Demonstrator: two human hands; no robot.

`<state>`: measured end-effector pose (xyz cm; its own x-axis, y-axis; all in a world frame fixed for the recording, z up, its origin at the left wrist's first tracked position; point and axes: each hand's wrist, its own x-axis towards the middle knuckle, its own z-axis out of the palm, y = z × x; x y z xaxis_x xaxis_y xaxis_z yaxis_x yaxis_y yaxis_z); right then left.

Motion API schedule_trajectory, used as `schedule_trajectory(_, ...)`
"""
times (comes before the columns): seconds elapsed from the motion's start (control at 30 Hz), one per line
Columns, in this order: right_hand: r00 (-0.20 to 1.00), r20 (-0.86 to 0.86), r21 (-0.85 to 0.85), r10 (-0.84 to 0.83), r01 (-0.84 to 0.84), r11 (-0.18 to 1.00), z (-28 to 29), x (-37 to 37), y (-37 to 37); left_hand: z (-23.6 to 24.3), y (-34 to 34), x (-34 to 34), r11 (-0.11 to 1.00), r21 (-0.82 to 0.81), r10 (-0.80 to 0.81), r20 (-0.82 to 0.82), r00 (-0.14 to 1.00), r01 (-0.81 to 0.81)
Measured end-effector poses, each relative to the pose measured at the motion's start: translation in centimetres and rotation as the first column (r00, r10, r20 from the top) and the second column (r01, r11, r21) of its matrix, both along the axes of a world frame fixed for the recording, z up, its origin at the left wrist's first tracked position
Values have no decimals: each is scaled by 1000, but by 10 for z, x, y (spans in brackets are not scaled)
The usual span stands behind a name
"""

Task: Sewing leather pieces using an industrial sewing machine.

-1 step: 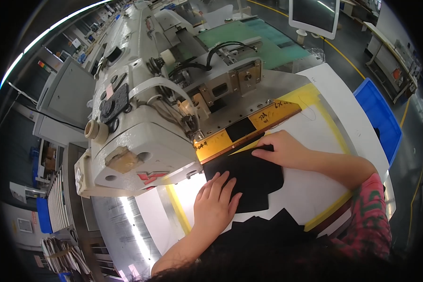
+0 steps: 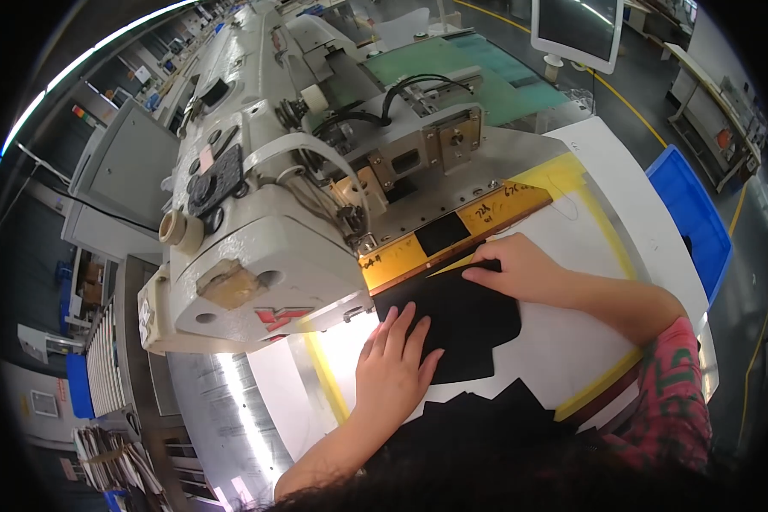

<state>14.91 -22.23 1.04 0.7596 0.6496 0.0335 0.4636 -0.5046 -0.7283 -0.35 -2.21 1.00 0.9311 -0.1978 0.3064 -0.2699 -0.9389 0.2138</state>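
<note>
A flat black fabric piece (image 2: 469,328) lies on the white work surface (image 2: 563,341), its far edge at the amber clamp plate (image 2: 401,263) of a large sewing machine (image 2: 239,282). My left hand (image 2: 391,367) rests palm down on the left part of the fabric, fingers stretched out and slightly spread. At the far right edge of the piece, my right hand (image 2: 514,264) pinches the fabric between thumb and fingers, close to the plate. A yellow sliver shows there beside the fabric. Nearer to me lies a pile of black pieces (image 2: 486,422).
Yellow tape (image 2: 610,388) borders the work surface. The machine head stands close to my left hand. Beyond the right edge sits a blue bin (image 2: 691,222); a monitor (image 2: 576,30) stands at the far right. A metal table (image 2: 218,410) is at the left.
</note>
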Motion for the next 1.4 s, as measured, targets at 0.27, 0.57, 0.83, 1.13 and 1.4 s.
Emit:
schedule_trajectory(0.27,998,61,-56,-21,24,998,-4,8,9,-14,8,1,993,51,111,-36,993,-109)
schedule_trajectory(0.57,976,215,-105,-33,56,993,-8,9,16,-13,7,3,984,125,130,11,991,-130)
schedule_trajectory(0.83,952,300,-105,-58,93,990,-10,14,18,-13,9,5,986,112,119,26,993,-121)
schedule_trajectory(1.13,802,591,-144,89,-4,990,-9,10,19,-15,9,7,984,111,133,43,990,-137)
schedule_trajectory(1.4,593,711,-277,379,-260,925,-32,-27,25,-15,6,5,985,81,151,-5,989,-150)
